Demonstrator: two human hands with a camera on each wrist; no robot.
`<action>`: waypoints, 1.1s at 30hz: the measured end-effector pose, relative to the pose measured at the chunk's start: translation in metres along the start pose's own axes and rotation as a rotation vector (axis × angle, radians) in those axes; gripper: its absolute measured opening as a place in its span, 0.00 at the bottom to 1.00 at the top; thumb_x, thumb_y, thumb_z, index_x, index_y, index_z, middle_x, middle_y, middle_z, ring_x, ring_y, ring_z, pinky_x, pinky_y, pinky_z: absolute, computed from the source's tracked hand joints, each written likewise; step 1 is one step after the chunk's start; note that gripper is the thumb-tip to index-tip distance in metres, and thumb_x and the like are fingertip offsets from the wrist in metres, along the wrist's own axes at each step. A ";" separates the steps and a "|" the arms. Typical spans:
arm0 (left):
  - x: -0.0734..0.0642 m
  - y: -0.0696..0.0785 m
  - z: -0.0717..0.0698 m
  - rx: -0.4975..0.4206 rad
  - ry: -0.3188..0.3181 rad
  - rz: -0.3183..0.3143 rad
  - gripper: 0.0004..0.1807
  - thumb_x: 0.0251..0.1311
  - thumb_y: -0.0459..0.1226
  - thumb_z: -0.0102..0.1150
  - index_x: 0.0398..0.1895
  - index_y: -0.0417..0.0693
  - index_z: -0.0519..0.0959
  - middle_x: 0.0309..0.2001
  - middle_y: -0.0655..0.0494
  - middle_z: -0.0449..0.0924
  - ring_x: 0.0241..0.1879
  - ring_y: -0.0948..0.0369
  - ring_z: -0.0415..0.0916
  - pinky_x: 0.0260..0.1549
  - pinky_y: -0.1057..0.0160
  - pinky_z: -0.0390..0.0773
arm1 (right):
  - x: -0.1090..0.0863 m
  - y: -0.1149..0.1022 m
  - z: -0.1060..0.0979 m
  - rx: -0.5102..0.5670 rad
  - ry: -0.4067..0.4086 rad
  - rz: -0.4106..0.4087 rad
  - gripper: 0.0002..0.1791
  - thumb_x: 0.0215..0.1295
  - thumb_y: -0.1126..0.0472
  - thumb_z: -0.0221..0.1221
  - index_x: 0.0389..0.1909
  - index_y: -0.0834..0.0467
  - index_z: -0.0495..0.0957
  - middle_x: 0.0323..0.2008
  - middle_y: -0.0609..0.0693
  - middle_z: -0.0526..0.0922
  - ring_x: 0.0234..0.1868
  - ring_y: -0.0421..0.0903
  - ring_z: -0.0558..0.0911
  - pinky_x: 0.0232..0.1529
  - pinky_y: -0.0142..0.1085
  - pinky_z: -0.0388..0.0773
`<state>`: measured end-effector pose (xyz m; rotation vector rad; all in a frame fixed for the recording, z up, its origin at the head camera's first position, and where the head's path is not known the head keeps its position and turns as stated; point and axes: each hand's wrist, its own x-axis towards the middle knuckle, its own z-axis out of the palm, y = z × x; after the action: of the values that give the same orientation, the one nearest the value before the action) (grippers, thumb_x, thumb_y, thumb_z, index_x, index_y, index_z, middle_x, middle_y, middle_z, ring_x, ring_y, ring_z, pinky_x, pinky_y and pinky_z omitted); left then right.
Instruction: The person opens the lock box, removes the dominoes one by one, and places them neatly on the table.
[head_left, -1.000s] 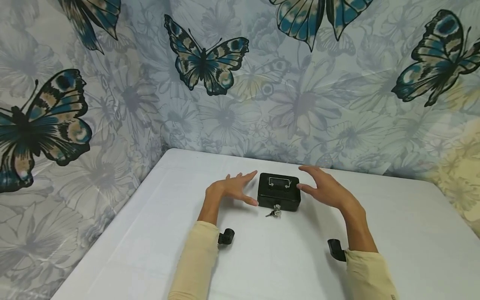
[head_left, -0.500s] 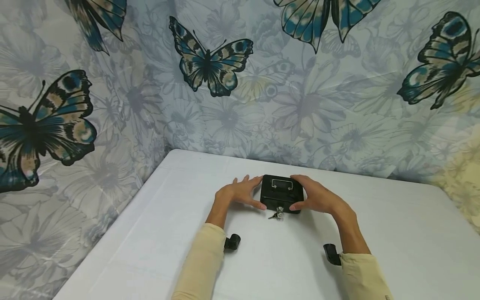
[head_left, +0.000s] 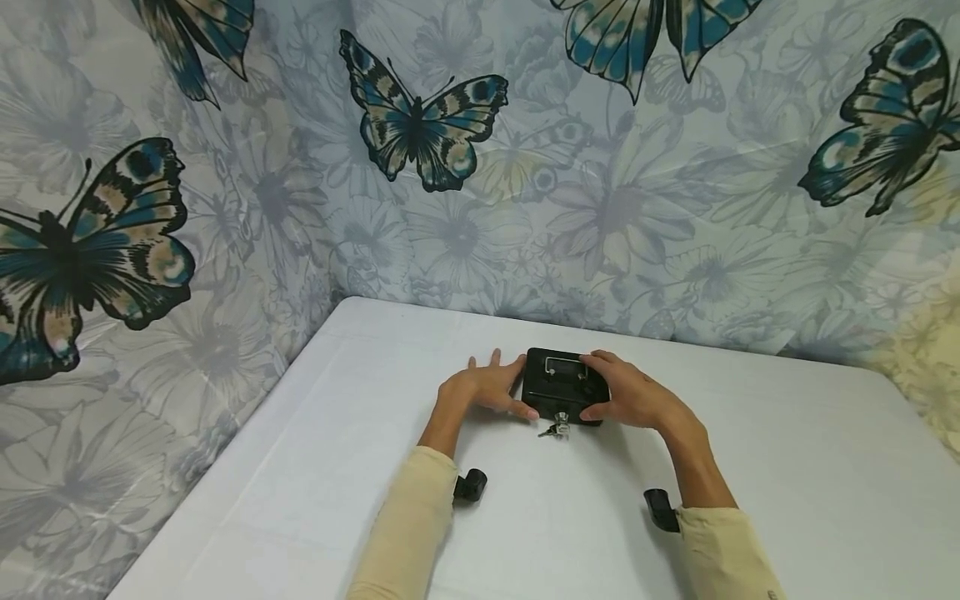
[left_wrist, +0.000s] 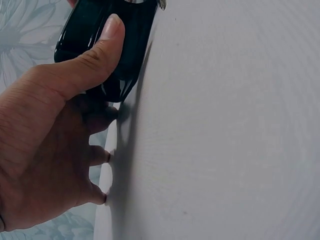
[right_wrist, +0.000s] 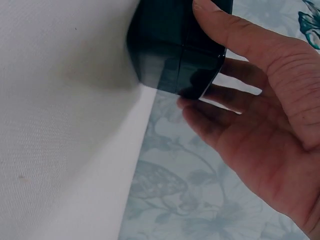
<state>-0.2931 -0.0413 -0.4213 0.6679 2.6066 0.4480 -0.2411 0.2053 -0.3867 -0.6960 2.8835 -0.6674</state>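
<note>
A small black cash box (head_left: 550,390) sits on the white table, its lid down and a wire handle (head_left: 566,365) on top. Keys (head_left: 555,429) hang from the lock at its front. At the box's left end, my left hand (head_left: 489,389) grips with the thumb on the front; in the left wrist view its other fingers (left_wrist: 99,155) spread out beside the box, tips at the tabletop. My right hand (head_left: 639,395) holds the right end, thumb (right_wrist: 240,35) across the front and fingers reaching to the far side, partly hidden by the box.
White cloth covers the table (head_left: 300,467). Behind and to the left hangs a butterfly-print backdrop (head_left: 450,242), close to the table's far edge. A black wrist camera is on each forearm, the left one (head_left: 471,486) and the right one (head_left: 660,510).
Both hands have come inward from beside the box and taken hold of its two ends. During the last half second they have barely moved.
</note>
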 end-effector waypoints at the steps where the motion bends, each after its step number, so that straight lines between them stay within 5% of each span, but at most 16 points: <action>1: 0.000 0.000 0.000 -0.002 -0.002 -0.001 0.61 0.38 0.68 0.59 0.73 0.62 0.38 0.72 0.58 0.45 0.70 0.50 0.28 0.62 0.38 0.33 | 0.000 0.000 0.000 0.003 -0.003 -0.007 0.44 0.48 0.53 0.69 0.65 0.59 0.61 0.64 0.58 0.62 0.61 0.59 0.65 0.55 0.55 0.65; 10: 0.001 -0.002 0.001 -0.009 -0.020 -0.015 0.61 0.39 0.69 0.58 0.73 0.61 0.37 0.72 0.56 0.44 0.70 0.52 0.26 0.63 0.39 0.31 | 0.001 0.006 0.000 0.105 0.011 -0.046 0.40 0.51 0.54 0.67 0.65 0.58 0.62 0.64 0.59 0.63 0.63 0.57 0.64 0.56 0.54 0.64; 20: 0.001 -0.003 0.001 -0.009 -0.025 -0.011 0.60 0.41 0.68 0.58 0.73 0.61 0.38 0.72 0.52 0.42 0.70 0.50 0.25 0.62 0.37 0.32 | -0.001 0.009 -0.005 0.277 -0.013 -0.024 0.34 0.67 0.45 0.48 0.69 0.56 0.54 0.66 0.57 0.60 0.67 0.57 0.57 0.61 0.57 0.55; 33: 0.000 0.000 0.000 0.026 -0.041 -0.042 0.59 0.43 0.69 0.55 0.73 0.61 0.36 0.72 0.47 0.35 0.70 0.52 0.24 0.63 0.40 0.29 | 0.014 0.010 0.001 0.393 0.237 0.075 0.33 0.70 0.40 0.35 0.67 0.57 0.51 0.63 0.61 0.62 0.62 0.58 0.64 0.56 0.57 0.61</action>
<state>-0.2932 -0.0410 -0.4215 0.6225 2.5865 0.3844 -0.2572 0.2064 -0.3915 -0.4792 2.8237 -1.3360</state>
